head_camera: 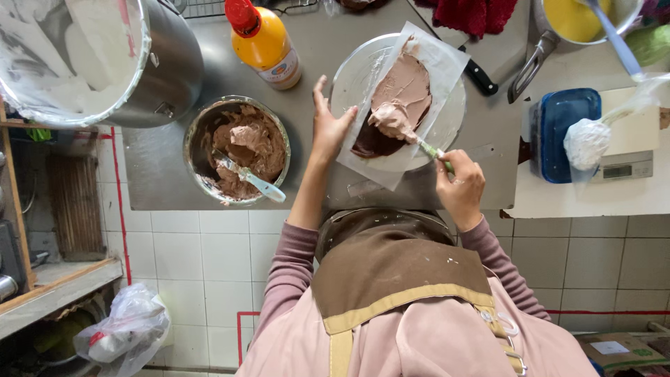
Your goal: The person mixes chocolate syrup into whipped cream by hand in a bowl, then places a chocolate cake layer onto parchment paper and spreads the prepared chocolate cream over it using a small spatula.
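A person in a pink apron spreads brown cream over a dark cake layer lying on a paper sheet atop a turntable at the middle of a steel counter. The right hand is clenched around the handle of a spatula, whose blade is buried in the cream; the left hand lies flat and open, fingers pinning the sheet's near edge. The spreading looks about half done, with the layer's near end still bare, so the next stroke seemingly calls for drawing cream toward it while the sheet stays pinned. A bowl of the same cream stands to the left, a spoon in it. The spatula's blade and the layer's full outline are hidden under cream; the big pot is cut off by the frame.
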